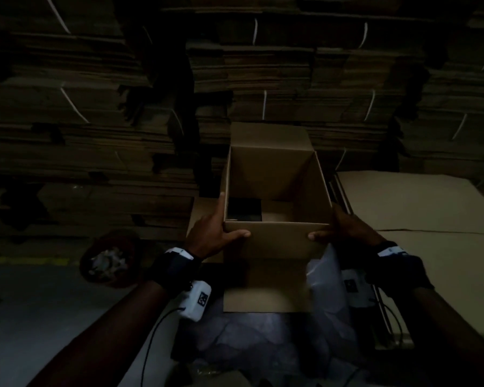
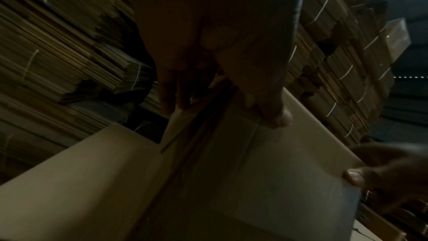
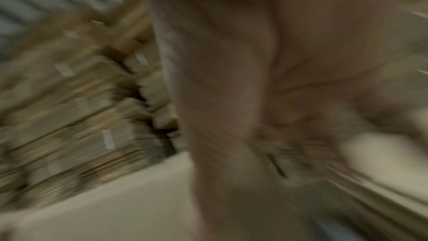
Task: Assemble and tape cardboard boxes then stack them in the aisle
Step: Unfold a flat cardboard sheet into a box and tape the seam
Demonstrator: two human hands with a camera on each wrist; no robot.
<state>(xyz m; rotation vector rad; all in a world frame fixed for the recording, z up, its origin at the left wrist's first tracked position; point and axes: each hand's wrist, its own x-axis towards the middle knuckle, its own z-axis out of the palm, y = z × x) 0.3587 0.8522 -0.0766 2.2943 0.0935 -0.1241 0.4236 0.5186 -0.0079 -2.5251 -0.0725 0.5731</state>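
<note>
An open-topped brown cardboard box (image 1: pixel 277 241) is held up in front of me, its flaps spread and a dark gap showing in its bottom. My left hand (image 1: pixel 215 233) grips its near left corner, thumb across the front wall and fingers along the left side. My right hand (image 1: pixel 344 230) grips the near right corner the same way. In the left wrist view the left hand (image 2: pixel 208 80) lies along the box (image 2: pixel 266 171) corner, and the right hand's thumb (image 2: pixel 354 177) presses the front wall. The right wrist view is blurred; only the right hand (image 3: pixel 243 98) and pale cardboard (image 3: pixel 104 199) show.
Tall strapped stacks of flat cardboard (image 1: pixel 95 107) fill the wall ahead. A pile of flat sheets (image 1: pixel 417 205) lies at the right. A dark round bin with pale scraps (image 1: pixel 109 261) sits on the grey floor at the left. Crumpled plastic wrap (image 1: pixel 263 344) lies below the box.
</note>
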